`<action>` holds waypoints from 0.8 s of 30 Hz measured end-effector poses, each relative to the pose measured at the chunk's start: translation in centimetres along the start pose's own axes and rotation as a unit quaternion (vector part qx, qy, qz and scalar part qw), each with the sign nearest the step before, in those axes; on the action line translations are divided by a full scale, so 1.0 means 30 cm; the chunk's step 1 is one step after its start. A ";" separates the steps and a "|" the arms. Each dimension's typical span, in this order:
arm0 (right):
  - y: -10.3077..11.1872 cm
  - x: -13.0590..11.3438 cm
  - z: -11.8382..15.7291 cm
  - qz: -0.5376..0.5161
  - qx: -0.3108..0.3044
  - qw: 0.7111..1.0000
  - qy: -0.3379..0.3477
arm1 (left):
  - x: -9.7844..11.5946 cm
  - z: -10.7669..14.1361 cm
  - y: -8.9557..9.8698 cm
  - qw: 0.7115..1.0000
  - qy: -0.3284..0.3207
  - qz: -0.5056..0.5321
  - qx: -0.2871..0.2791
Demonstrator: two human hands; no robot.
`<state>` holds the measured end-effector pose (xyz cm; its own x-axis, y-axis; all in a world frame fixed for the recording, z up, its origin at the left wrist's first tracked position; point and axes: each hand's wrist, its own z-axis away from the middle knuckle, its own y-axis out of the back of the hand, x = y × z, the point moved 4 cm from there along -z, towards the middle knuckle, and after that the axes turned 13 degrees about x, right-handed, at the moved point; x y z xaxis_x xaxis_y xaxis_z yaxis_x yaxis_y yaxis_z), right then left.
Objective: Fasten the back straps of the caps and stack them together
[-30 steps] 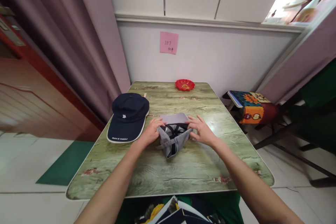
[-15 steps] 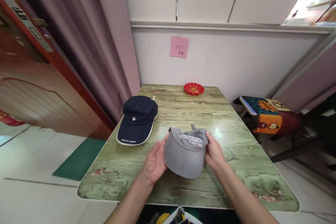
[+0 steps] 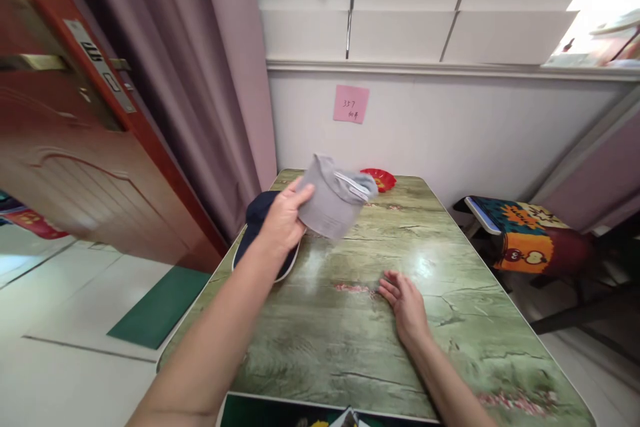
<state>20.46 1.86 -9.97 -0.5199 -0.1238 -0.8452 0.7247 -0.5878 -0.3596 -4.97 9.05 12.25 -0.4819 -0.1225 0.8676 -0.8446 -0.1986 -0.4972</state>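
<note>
A grey baseball cap [image 3: 330, 203] is pinched by its brim in my left hand [image 3: 286, 219], raised above the far half of the table; motion blurs it slightly. Behind that hand and forearm, a navy baseball cap [image 3: 260, 209] with a white-edged brim lies on the table's left side, partly covered. My right hand [image 3: 407, 303] rests near the middle of the wood-patterned table [image 3: 320, 340], its fingers loosely curved and apart, holding nothing.
A red scalloped dish [image 3: 385, 179] sits at the table's far edge, partly behind the grey cap. A pink note [image 3: 351, 104] is stuck to the wall. On the right stands a stool with a colourful cover [image 3: 530, 233]; a wooden door [image 3: 100, 167] and curtain are at left.
The grey cap has moved up and away from me in my left hand. My right hand has let go of it and stays over the table. The view has shifted slightly.
</note>
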 end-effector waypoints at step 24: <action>0.010 0.014 -0.010 0.059 -0.065 0.996 0.013 | -0.113 0.012 0.723 0.920 0.051 0.064 0.383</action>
<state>20.60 1.88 -10.55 -0.4175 -0.1638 -0.8938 0.8333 -0.4612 -0.3047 -21.56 4.82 -1.47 -0.6179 -0.1089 0.7787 -0.3866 -0.8203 -0.4214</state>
